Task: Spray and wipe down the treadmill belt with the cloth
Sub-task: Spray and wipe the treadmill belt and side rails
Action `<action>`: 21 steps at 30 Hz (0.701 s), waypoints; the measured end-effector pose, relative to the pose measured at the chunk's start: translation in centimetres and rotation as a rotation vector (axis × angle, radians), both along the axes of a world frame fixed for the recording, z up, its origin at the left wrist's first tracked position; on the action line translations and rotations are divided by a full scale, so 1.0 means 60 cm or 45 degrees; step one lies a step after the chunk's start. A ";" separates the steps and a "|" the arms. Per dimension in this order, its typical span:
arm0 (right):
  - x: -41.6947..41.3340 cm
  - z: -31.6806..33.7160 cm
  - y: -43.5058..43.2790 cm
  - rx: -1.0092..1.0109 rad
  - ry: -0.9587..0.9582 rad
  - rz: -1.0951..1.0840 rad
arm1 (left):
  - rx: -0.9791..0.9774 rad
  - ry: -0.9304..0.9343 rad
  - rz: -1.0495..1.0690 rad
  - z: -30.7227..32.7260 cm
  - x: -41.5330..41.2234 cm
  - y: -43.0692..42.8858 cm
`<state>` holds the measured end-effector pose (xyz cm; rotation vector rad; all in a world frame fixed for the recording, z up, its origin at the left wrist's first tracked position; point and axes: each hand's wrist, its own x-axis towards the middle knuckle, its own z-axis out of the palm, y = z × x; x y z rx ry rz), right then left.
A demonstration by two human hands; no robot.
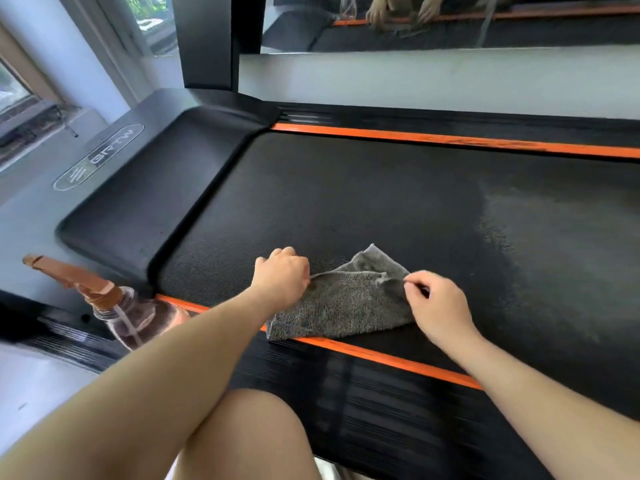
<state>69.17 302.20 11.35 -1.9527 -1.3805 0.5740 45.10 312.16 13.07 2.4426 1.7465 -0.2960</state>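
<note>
Bright room with a window (20,95) at the left and a mirror (450,26) along the far wall, reflecting two hands and an orange strip. In front of it, a black treadmill belt (346,188), edged near and far by orange stripes (398,138), with a dull black motor cover (145,195) at its left end. Grey cloth (346,303) on the belt's near edge, partly flat, far corner raised and creased, near corner lapping over the near orange stripe. Left hand (282,275) at the cloth's left edge, fingers curled, gripping that edge. Right hand (436,306) at the cloth's right edge, thumb and forefinger pinching a fold of it, other fingers tucked in. Paler, speckled patch (540,237) on the belt to the right of the cloth. Spray bottle (138,317) with a copper-coloured trigger head upright by the near rail, left of the left forearm, apart from both hands. Bare knee (249,438) low in the foreground.
</note>
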 end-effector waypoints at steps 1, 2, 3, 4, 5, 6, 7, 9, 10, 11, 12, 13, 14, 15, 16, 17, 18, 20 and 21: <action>-0.002 0.014 0.011 -0.017 0.244 -0.071 | 0.007 -0.018 -0.009 -0.002 -0.007 0.001; -0.002 0.030 0.024 -0.053 0.460 -0.125 | -0.003 -0.062 -0.020 -0.006 -0.009 0.006; -0.002 0.046 0.032 -0.114 0.592 -0.145 | -0.030 -0.131 -0.025 -0.007 -0.011 0.006; -0.002 0.065 0.040 -0.184 0.621 -0.116 | -0.090 -0.188 -0.034 -0.005 -0.011 0.010; -0.002 0.080 0.047 -0.259 0.550 -0.031 | -0.180 -0.205 -0.040 -0.005 -0.009 0.011; -0.003 0.094 0.053 -0.335 0.446 0.082 | -0.271 -0.166 -0.051 -0.005 -0.006 0.015; -0.003 0.109 0.057 -0.411 0.347 0.191 | -0.334 -0.098 -0.066 -0.002 0.000 0.019; -0.001 0.133 0.067 -0.530 0.298 0.292 | -0.378 0.001 -0.069 0.005 0.009 0.029; 0.002 0.142 0.073 -0.570 0.336 0.283 | -0.393 0.010 -0.067 0.010 0.011 0.033; 0.007 0.150 0.077 -0.593 0.405 0.236 | -0.409 -0.005 -0.057 0.018 0.011 0.037; 0.013 0.156 0.080 -0.612 0.490 0.164 | -0.428 -0.044 -0.039 0.027 0.007 0.041; 0.019 0.161 0.082 -0.628 0.594 0.081 | -0.464 -0.096 -0.018 0.037 0.000 0.044; 0.030 0.164 0.082 -0.629 0.701 -0.006 | -0.511 -0.140 -0.004 0.049 -0.004 0.047; 0.032 0.163 0.089 -0.609 0.801 -0.078 | -0.545 -0.171 0.026 0.064 -0.016 0.051; 0.038 0.163 0.092 -0.553 0.897 -0.159 | -0.556 -0.207 0.053 0.082 -0.024 0.057; 0.041 0.165 0.099 -0.460 0.991 -0.233 | -0.526 -0.269 0.088 0.102 -0.031 0.062; 0.042 0.171 0.106 -0.327 1.076 -0.291 | -0.441 -0.379 0.134 0.122 -0.035 0.066; 0.042 0.195 0.115 -0.033 1.141 -0.314 | -0.116 -0.660 0.255 0.162 -0.037 0.072; 0.041 0.210 0.118 0.099 1.103 -0.301 | 0.101 -0.782 0.296 0.179 -0.037 0.072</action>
